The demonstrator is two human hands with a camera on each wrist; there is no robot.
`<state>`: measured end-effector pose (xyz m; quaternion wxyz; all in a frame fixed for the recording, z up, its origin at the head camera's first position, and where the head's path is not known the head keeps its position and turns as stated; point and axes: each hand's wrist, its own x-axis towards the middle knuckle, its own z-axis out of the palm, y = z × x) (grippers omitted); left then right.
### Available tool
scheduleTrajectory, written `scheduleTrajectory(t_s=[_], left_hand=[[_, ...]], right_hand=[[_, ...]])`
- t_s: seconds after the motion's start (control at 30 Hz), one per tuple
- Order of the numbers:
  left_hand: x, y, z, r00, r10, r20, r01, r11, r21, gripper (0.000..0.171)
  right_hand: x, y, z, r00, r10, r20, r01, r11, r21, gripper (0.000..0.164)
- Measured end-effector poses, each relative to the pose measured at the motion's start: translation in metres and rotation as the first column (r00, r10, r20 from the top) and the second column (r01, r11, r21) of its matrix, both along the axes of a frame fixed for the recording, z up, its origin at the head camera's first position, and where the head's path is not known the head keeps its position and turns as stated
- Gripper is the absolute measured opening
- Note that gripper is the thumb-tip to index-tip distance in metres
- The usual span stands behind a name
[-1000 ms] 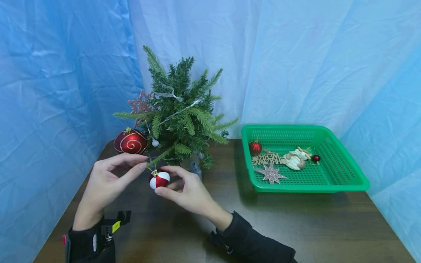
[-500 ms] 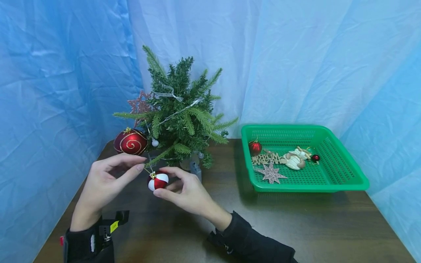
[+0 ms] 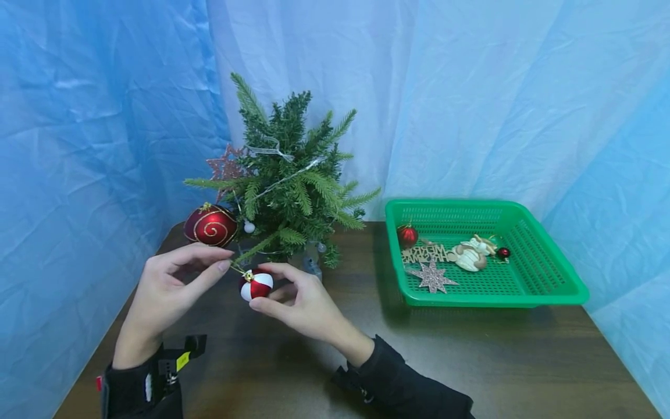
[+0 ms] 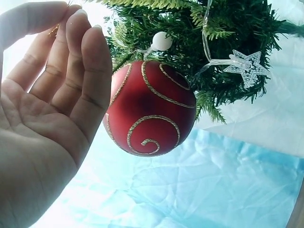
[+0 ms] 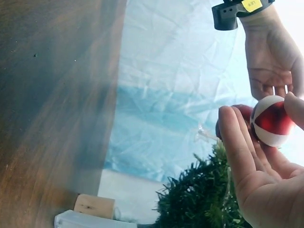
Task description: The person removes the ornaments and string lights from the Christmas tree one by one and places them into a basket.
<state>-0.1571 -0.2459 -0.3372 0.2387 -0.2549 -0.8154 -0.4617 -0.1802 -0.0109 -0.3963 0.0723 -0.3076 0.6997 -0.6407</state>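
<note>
My right hand (image 3: 300, 297) holds a small red-and-white Christmas bauble (image 3: 256, 285) by its side, between thumb and fingers. From the bauble's gold cap a thin gold cord runs up to my left hand (image 3: 178, 285), whose thumb and index finger pinch it at the tip of a low branch (image 3: 256, 247). Whether the loop goes round the branch is too small to tell. In the left wrist view, a bit of gold cord (image 4: 53, 31) shows behind the fingers. Just behind the left hand hangs a large red bauble (image 4: 149, 109) with gold swirls, on the small Christmas tree (image 3: 293, 180).
A pink glitter star (image 3: 226, 166) and a light string with a white ball (image 3: 249, 227) are on the tree. To the right, a green basket (image 3: 492, 299) holds a silver star (image 3: 433, 278), a red bauble (image 3: 407, 235), a lettered sign, an angel figure (image 3: 469, 256) and a tiny bauble.
The red-and-white bauble dipped slightly left and down, then came back a little right with my right hand. My left hand has shifted slightly left; its pinch looks the same.
</note>
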Motion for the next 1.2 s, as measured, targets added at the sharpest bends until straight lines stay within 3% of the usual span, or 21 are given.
scheduleTrajectory(t_s=[0.7,0.9,1.2], left_hand=[[0.014,0.016,0.014,0.994,-0.064,-0.086,0.063,0.998,-0.005,0.038],[0.013,0.031,0.013,0.985,-0.068,-0.156,0.074,0.997,0.031,0.039],[0.016,0.064,0.012,0.972,-0.095,-0.217,0.111,0.992,0.062,0.035]], right_hand=[[-0.002,0.032,0.031,0.999,0.02,-0.031,-0.021,1.0,-0.008,0.051],[-0.007,0.058,0.047,0.99,0.001,-0.142,0.0,1.0,0.01,0.054],[-0.016,0.097,0.067,0.966,0.061,-0.252,-0.052,0.998,0.042,0.057]])
